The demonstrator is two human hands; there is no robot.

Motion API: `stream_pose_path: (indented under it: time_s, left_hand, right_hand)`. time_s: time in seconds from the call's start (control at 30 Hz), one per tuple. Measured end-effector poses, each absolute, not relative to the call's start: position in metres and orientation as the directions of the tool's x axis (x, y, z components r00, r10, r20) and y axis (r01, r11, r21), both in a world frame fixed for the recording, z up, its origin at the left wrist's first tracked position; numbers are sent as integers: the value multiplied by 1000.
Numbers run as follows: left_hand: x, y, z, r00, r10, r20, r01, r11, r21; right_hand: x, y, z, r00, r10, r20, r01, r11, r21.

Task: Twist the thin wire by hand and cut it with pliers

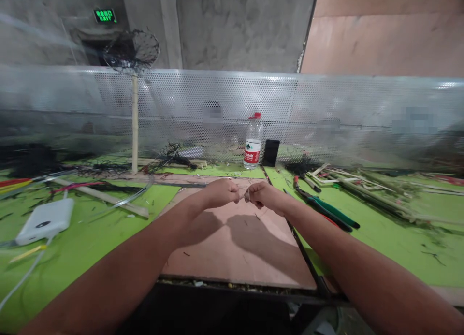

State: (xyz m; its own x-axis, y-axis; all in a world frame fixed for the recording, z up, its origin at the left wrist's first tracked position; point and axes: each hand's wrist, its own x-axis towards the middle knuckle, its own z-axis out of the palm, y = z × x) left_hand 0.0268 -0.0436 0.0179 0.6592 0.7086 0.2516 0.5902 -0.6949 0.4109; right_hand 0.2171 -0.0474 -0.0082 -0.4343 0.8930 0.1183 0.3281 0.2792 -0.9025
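My left hand (222, 193) and my right hand (264, 196) are held close together above a bare wooden board (232, 257). Both are closed, with thumb and fingers pinched. A thin pale strand (248, 196) shows at the fingertips of my right hand and seems to cross the small gap to my left one. Its ends are hidden in the fingers, and its material is too fine to make out. Dark shadows of both hands fall on the board.
Green-handled pliers (331, 210) and bamboo strips (377, 195) lie at the right. A water bottle (253, 146) and a phone (271, 153) stand before a perforated metal screen (188, 98). At left are a white power bank (45, 221) and a pole (135, 127) topped with black mesh (134, 50).
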Motion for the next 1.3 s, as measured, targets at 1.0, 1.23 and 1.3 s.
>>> stream_pose_path:
  time_s: [1.0, 1.23, 1.3]
  left_hand:
    - [37, -41, -2, 358, 773, 524, 453, -635, 626]
    - [13, -36, 18, 504, 163, 848, 604, -768, -211]
    - [9, -30, 18, 607, 137, 783, 539, -795, -278]
  right_hand:
    - [215, -52, 0, -300, 846, 441, 342, 527, -778]
    - [214, -57, 3, -309, 845, 437, 366, 530, -765]
    - [213, -59, 4, -304, 856, 417, 361, 509, -781]
